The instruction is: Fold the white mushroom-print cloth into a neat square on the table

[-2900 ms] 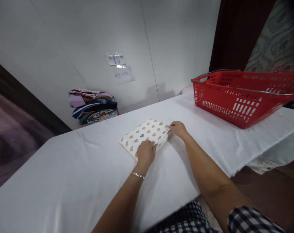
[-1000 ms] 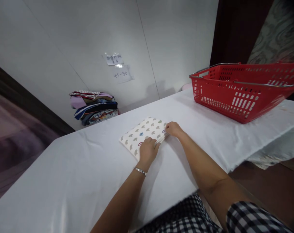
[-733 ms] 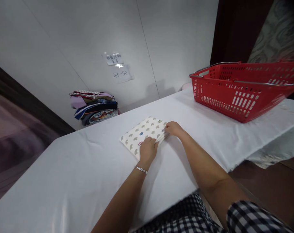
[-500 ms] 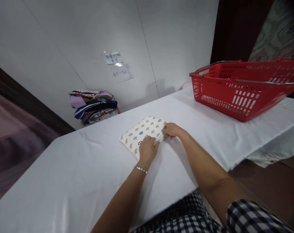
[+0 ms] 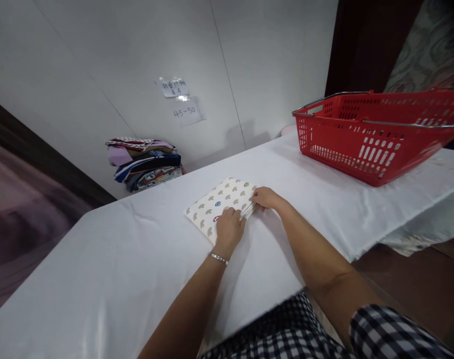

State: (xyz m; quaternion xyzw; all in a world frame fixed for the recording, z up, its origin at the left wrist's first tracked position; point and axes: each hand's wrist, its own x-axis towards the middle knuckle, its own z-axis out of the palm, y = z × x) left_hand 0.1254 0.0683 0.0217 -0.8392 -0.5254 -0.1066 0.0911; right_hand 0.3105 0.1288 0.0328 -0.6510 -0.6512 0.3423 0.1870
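A folded white cloth, printed with grey mushroom shapes and a few coloured ones, lies flat on the white-covered table. On its near edge is my left hand, fingers curled over the top and the thumb by the stacked layers. My right hand pinches the right-hand corner, where several folded layers show. The fingertips of both hands are partly hidden.
A red plastic basket with metal handles stands at the right of the table. Against the wall, beyond the far edge, sits a stack of folded clothes. Handwritten paper signs are stuck to the wall.
Very little differs. My left hand has shifted slightly up along the near edge, while the right keeps its pinch on the corner. The folded cloth stays in place.
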